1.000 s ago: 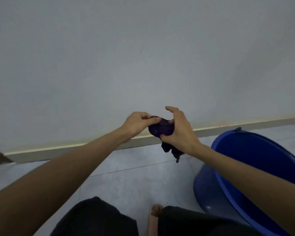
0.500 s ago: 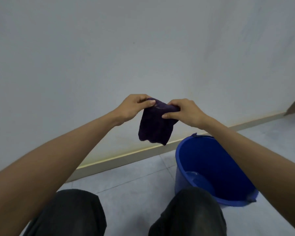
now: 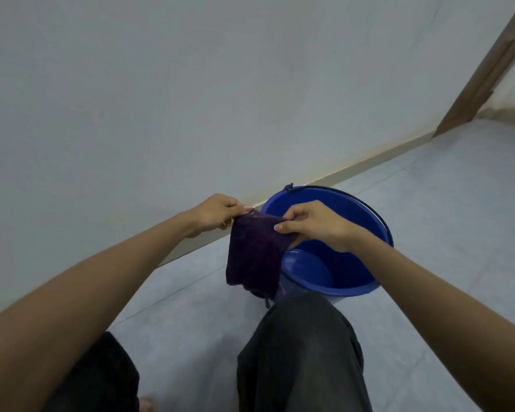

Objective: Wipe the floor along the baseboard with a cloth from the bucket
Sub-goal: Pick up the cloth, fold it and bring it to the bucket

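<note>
A dark purple cloth [image 3: 254, 254] hangs spread out in the air, pinched at its top corners by both hands. My left hand [image 3: 216, 214] grips the left corner and my right hand [image 3: 315, 223] grips the right corner. The cloth hangs just left of a blue bucket [image 3: 366, 212], partly in front of its rim, above the pale tiled floor [image 3: 446, 209]. A beige baseboard [image 3: 369, 165] runs along the foot of the grey wall behind the bucket.
My knees in dark trousers [image 3: 304, 349] fill the lower middle, close to the bucket's near side. A brown wooden door frame [image 3: 485, 69] stands at the far right where the baseboard ends. Open floor lies to the right of the bucket.
The cloth went from a bunched wad to hanging spread between both hands. The view swung right and down, so the bucket now sits under my right hand.
</note>
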Demonstrator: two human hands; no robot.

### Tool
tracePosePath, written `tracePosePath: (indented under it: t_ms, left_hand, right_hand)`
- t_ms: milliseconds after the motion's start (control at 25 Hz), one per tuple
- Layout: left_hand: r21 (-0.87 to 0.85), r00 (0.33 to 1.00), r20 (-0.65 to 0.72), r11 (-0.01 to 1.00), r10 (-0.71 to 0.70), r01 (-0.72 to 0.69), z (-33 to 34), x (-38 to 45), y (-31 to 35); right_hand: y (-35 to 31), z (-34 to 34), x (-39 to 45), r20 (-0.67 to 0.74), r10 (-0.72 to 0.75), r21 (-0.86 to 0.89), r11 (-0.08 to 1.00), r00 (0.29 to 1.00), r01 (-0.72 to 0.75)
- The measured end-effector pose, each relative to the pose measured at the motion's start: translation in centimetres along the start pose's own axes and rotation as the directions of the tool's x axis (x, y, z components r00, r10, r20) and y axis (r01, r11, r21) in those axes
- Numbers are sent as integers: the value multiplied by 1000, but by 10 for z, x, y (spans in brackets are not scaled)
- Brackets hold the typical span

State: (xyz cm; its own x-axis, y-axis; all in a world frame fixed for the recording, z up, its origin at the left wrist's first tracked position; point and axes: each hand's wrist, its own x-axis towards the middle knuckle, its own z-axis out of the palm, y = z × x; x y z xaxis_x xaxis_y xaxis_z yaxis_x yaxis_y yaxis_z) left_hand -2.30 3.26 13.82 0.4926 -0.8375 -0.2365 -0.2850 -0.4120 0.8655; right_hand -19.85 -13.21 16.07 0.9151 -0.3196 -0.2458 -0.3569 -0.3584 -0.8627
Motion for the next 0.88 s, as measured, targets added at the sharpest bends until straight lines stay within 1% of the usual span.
tracePosePath:
  t_ms: [80,120,200,240,280,320,360,400,440,480,520,600,640,720,800,840,880]
  left_hand:
    - [79,999,-37,996,-38,41,28,26,-3]
    - [88,996,-65,994,-59,65,45,40,-6]
    - [49,989,-116,994,-94,100,77,63,-14]
    - [97,986,-151,992,-68,83,91,70,-19]
    - [280,986,-161,960,43,4,101,75,-27]
    - [495,973,-124,862,195,-109,108,77,-36]
    - [654,947,-47,727,319,-212,111,76,-45]
    - [735,915,37,610,401,-297,113,73,-55]
    - [752,904,85,568,420,-334,114,67,-62]
    - [747,899,101,564,427,-352,113,61,-68]
    - [730,902,112,582,416,-359,112,56,-74]
    - [684,910,148,625,387,-377,108,48,-82]
    - [675,910,172,627,378,-388,107,44,-85]
    - [685,914,200,617,352,-388,112,37,-90]
    - [693,935,190,634,300,-344,118,40,-85]
    - [689,945,195,649,261,-321,119,44,-77]
    - [703,950,212,639,230,-312,119,50,-71]
  right_hand:
    - [42,-2,7,-27,107,100,990,994,-104]
    - [63,-3,11,-61,154,108,983,986,-146]
    - [100,-1,18,-204,210,21,977,956,-210]
    - [114,3,21,-285,229,-11,970,931,-242]
    - [124,9,23,-357,245,-12,964,901,-267]
    - [136,16,26,-413,259,-8,958,873,-287]
    - [146,23,29,-440,275,-18,949,855,-314]
    - [155,29,32,-433,289,-55,937,854,-345]
    - [162,34,34,-395,314,-109,917,863,-383]
    - [166,39,34,-351,326,-178,897,878,-404]
    - [168,42,33,-316,310,-233,891,897,-390]
    - [162,49,28,-303,156,-304,919,940,-250]
    - [155,53,22,-297,63,-298,942,953,-155]
    - [145,62,11,-223,-39,-294,955,974,-30]
    - [142,72,1,-153,-73,-403,915,986,5]
    - [145,74,-2,-158,-75,-454,891,985,-5]
    - [145,74,-2,-170,-90,-489,872,981,-4]
